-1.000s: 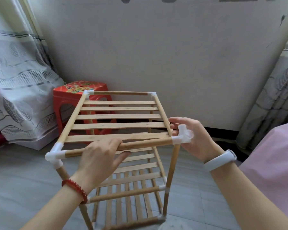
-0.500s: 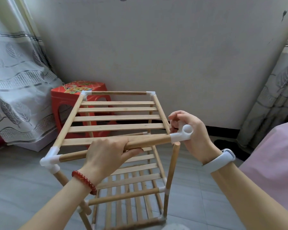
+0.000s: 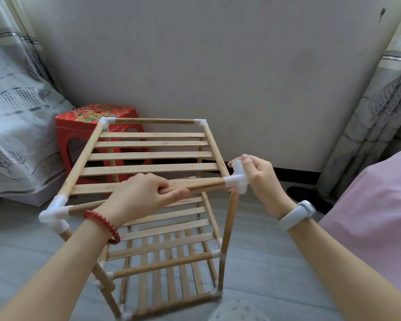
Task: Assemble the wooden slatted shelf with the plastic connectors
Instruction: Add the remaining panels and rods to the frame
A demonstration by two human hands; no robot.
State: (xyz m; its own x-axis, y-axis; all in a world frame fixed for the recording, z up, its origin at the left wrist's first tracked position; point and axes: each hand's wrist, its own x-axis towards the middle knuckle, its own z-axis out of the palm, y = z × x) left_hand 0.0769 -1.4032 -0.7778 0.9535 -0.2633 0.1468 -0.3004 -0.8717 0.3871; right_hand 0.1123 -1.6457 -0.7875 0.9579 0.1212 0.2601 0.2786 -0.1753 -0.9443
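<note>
Left hand point(image 3: 144, 195) is wrapped round the front rail point(image 3: 202, 185) of the shelf point(image 3: 153, 169), fingers curled over the top, thumb underneath pointing toward three o'clock. A red bead bracelet point(image 3: 102, 222) sits on that wrist. Right hand point(image 3: 262, 179) has the white corner connector point(image 3: 237, 180) at the rail's right end, fingers curled behind it and fingertips point(image 3: 243, 158) pinching its upward socket. White band point(image 3: 296, 213) on that wrist.

The shelf stands on the grey tile floor point(image 3: 16, 246) in the middle of view, three slatted tiers, top tier nearest the camera. The held connector is on the rail's end, and the front-right post point(image 3: 229, 225) rises to just under it at five o'clock from the connector; whether the post tip is seated in the socket I cannot tell, it looks right at the mouth. The right side rail point(image 3: 214, 151) runs back toward twelve o'clock and meets the same connector.

Over at the front-left corner, another connector point(image 3: 53, 213) joins rail, side rail and leg, at nine o'clock from the left hand. Two more white connectors cap the back corners point(image 3: 107, 121) and point(image 3: 200, 122).

Behind the shelf at eleven o'clock, a red stool point(image 3: 79, 133) against the wall point(image 3: 218, 66). Grey patterned curtain point(image 3: 16, 126) at the left edge, another point(image 3: 380, 117) at the right. Pink cloth point(image 3: 380, 216) at four o'clock, beside the right forearm.
</note>
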